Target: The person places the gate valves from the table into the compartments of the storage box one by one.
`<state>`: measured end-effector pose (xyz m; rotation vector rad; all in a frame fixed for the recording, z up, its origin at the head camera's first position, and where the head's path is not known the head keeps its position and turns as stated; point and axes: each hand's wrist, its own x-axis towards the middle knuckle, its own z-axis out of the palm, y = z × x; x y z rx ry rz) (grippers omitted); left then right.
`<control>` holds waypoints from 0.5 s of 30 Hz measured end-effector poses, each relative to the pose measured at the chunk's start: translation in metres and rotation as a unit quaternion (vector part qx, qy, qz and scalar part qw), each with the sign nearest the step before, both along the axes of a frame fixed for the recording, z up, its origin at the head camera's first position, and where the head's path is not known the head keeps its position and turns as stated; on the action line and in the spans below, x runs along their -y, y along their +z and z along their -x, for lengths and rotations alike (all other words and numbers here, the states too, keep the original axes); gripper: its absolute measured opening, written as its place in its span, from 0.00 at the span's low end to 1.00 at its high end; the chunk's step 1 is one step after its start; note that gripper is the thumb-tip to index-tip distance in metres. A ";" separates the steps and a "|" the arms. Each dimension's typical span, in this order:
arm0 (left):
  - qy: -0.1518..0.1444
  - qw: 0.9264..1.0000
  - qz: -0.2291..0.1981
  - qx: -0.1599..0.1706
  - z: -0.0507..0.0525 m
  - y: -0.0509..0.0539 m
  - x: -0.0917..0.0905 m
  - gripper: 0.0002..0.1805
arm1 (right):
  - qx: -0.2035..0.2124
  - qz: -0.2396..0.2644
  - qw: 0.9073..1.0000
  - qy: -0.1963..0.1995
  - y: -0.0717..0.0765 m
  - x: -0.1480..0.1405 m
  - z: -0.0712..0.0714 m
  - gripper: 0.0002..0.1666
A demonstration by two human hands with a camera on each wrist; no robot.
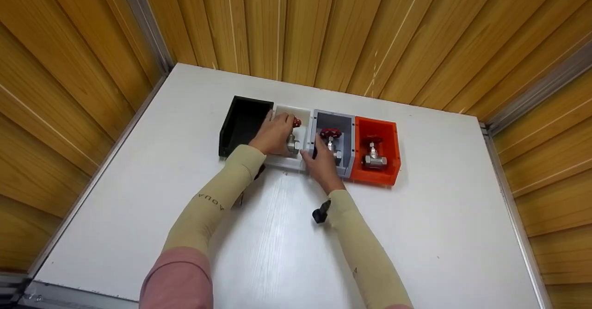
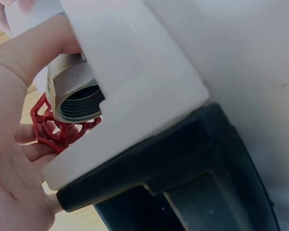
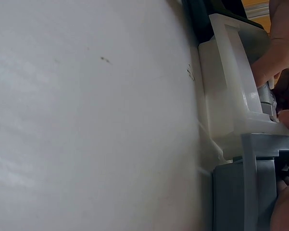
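In the head view, my left hand reaches into the white bin and holds a metal valve. In the left wrist view, fingers lie behind its red handwheel, the thumb crosses the body, and a threaded opening faces the camera. My right hand straddles the walls between the white bin and the grey bin, thumb on the white side, fingers on the grey side. Its grip is partly hidden. Beside those fingers stands a second valve with a red handwheel.
A black bin stands left of the white one. At the right end an orange bin holds another valve. The row stands on a white tabletop, near the yellow slatted wall at the back. More slatted panels flank both sides.
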<state>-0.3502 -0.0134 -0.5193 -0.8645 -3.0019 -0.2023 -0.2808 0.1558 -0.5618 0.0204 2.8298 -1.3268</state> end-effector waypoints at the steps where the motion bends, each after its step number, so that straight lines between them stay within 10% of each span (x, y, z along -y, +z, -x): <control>1: 0.001 1.000 0.002 0.003 0.001 0.000 0.000 0.53 | -0.001 0.000 1.000 -0.001 0.000 0.000 0.000 0.46; 15: -0.003 1.000 -0.004 -0.017 0.004 -0.013 -0.003 0.37 | -0.002 0.001 1.000 -0.003 -0.002 0.000 0.000 0.46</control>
